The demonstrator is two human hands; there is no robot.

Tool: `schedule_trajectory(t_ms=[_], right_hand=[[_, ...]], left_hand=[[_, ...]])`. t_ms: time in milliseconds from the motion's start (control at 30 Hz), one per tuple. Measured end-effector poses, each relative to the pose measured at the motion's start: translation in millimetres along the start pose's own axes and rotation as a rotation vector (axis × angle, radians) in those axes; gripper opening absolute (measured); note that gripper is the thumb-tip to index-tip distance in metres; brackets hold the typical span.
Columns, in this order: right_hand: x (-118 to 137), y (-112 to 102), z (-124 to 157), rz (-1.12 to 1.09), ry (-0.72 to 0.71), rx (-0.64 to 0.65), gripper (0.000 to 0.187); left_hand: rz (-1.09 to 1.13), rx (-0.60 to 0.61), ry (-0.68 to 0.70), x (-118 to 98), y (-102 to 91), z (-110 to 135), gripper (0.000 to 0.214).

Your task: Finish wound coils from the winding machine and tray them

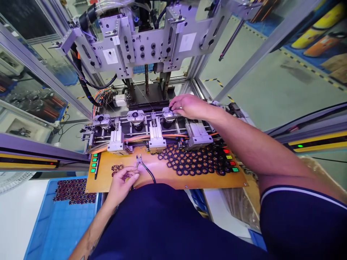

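My right hand (187,105) reaches to the rightmost winding fixture (168,115) of the machine. Its fingertips are pinched on a small dark ring-shaped stator (170,108) at the top of that fixture; the fingers partly cover it. My left hand (122,182) rests low over the front of the orange-yellow work board (159,178), fingers loosely curled and thumb apart, with nothing visible between them. Beside its fingertips lie side cutters (139,160), jaws apart and pointing away from me. One cutter handle runs partly behind the left hand.
Many dark stators (189,160) cover the board's right side; several copper-coloured ones (117,168) lie left. Two more fixtures (136,116) stand leftward. Lit buttons (235,169) line the board's sides. A plated machine head (151,45) hangs above. A blue tray (67,224) is at left.
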State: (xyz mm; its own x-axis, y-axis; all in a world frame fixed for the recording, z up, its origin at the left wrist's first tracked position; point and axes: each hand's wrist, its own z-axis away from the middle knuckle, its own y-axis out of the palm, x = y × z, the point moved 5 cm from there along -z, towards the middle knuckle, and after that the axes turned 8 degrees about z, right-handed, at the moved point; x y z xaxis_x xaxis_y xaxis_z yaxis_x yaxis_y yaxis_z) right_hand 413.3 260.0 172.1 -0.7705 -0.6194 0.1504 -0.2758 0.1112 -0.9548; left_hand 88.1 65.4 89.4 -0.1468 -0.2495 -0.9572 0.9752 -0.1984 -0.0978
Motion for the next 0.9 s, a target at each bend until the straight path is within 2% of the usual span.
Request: schedule_trajectory(t_ms=[233,400,500,633,767,900], right_hand=[[5,0,6,0.071,0.003,0.0,0.026],[11,1,22,0.118,0.026,-0.035,0.04],[16,8,31,0.14,0.029,-0.032,0.045],[22,13,36,0.166,0.046,-0.044,0.046],[25,15,34,0.163,0.068,-0.045,0.045],[31,16,37,0.121,0.112,-0.056,0.045]], left_hand=[[-0.07,0.054,0.025,7,6.0,0,0.028],[-0.168,0.128,0.088,3,14.7,1,0.025],[-0.242,0.237,0.155,-1,33.3,-6,0.023],[-0.371,0.433,0.288,2,73.1,-24,0.019],[-0.508,0.548,0.387,20,109.0,-41,0.032],[-0.61,0.589,0.429,39,127.4,-48,0.042]])
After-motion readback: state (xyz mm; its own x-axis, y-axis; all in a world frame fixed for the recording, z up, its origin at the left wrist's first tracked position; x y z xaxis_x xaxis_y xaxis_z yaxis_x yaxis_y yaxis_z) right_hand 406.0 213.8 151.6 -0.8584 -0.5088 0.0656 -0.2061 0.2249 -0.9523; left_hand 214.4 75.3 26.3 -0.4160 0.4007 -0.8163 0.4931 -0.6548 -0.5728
